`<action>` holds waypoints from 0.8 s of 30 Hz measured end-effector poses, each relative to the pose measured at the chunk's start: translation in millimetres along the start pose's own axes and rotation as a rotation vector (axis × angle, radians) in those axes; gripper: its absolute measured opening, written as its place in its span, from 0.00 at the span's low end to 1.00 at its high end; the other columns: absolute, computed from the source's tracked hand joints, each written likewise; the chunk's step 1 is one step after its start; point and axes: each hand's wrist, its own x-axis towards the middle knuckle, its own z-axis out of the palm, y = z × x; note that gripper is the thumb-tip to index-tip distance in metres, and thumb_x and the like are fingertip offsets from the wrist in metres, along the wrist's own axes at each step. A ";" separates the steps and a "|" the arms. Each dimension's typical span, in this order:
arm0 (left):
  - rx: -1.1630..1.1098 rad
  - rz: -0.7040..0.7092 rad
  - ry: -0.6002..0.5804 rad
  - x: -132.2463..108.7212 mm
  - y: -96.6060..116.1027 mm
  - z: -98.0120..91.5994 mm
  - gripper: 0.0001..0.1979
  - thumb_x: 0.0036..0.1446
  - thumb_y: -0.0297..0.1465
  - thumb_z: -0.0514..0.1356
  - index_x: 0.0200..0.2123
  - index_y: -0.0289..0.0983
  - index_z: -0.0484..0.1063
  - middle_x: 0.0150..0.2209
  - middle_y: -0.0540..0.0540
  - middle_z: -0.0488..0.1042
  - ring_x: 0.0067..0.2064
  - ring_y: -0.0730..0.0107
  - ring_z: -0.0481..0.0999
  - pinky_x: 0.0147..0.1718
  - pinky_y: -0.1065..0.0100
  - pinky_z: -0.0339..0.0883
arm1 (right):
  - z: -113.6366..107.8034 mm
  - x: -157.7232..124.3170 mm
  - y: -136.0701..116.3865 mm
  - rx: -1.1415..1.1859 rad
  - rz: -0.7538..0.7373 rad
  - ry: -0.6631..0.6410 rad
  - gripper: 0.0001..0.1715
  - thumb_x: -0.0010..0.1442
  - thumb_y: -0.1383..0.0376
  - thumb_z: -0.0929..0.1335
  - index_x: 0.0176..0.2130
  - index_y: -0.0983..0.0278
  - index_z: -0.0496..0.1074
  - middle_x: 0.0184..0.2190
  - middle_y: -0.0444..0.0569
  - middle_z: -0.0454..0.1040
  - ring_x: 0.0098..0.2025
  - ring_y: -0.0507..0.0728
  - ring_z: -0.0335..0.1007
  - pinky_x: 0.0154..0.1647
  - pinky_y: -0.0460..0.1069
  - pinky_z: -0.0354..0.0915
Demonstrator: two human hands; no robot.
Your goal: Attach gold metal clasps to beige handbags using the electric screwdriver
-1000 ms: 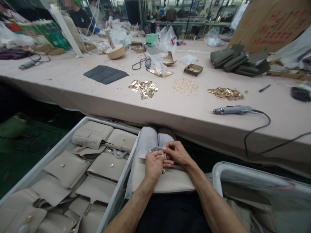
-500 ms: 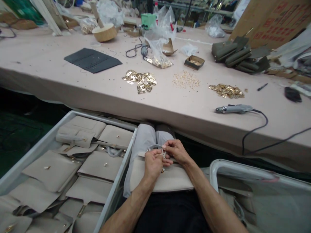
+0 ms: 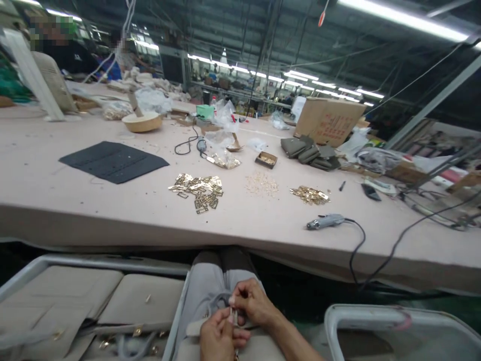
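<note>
A beige leather bag (image 3: 259,351) lies on my lap at the bottom edge of the view. My left hand (image 3: 218,338) and my right hand (image 3: 251,303) meet over its grey handle strap (image 3: 220,301). Both hands are closed in a pinch on a small piece (image 3: 235,317) at the strap, too small to name. On the pink worktable (image 3: 75,200) ahead lie a pile of gold metal plates (image 3: 199,189), a scatter of tiny gold parts (image 3: 262,184) and another gold pile (image 3: 310,194).
A grey electric screwdriver (image 3: 325,221) with a black cord lies near the table's front edge. A dark perforated sheet (image 3: 112,161) is at the left. A bin of beige bags (image 3: 93,306) stands left of my knees, a grey bin (image 3: 376,326) right. Other people work at the far left.
The view has tilted up, so the hands and bag now sit at the bottom edge and the hall's ceiling shows. The hands keep their pinch at the strap.
</note>
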 end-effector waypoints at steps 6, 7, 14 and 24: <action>-0.053 -0.048 0.015 13.4 15.7 -19.5 0.24 0.42 0.43 0.74 0.37 0.33 0.77 0.29 0.38 0.83 0.25 0.54 0.84 0.21 0.66 0.77 | 16.5 15.3 -18.7 -0.059 -0.010 -0.075 0.25 0.50 0.47 0.76 0.29 0.65 0.72 0.21 0.44 0.71 0.19 0.51 0.66 0.19 0.44 0.58; -0.052 -0.046 0.024 13.3 18.0 -19.2 0.24 0.43 0.43 0.73 0.39 0.32 0.76 0.29 0.37 0.83 0.26 0.54 0.84 0.22 0.65 0.78 | 18.1 15.1 -20.8 -0.098 -0.022 -0.069 0.25 0.53 0.46 0.75 0.30 0.65 0.73 0.20 0.44 0.71 0.19 0.51 0.65 0.19 0.44 0.57; -0.082 0.033 0.059 -5.4 17.6 1.1 0.22 0.49 0.42 0.70 0.40 0.31 0.75 0.31 0.38 0.83 0.25 0.59 0.84 0.20 0.69 0.75 | 2.5 -10.3 -16.4 -0.363 -0.373 0.209 0.26 0.65 0.48 0.68 0.27 0.65 0.73 0.21 0.42 0.65 0.25 0.50 0.59 0.26 0.45 0.54; -0.058 -0.005 0.126 -17.4 26.9 20.7 0.19 0.47 0.37 0.70 0.39 0.30 0.75 0.31 0.36 0.84 0.25 0.58 0.84 0.22 0.68 0.77 | -47.9 -66.6 -19.0 -0.395 -0.451 0.447 0.26 0.68 0.52 0.67 0.25 0.65 0.70 0.20 0.42 0.63 0.24 0.50 0.56 0.27 0.48 0.50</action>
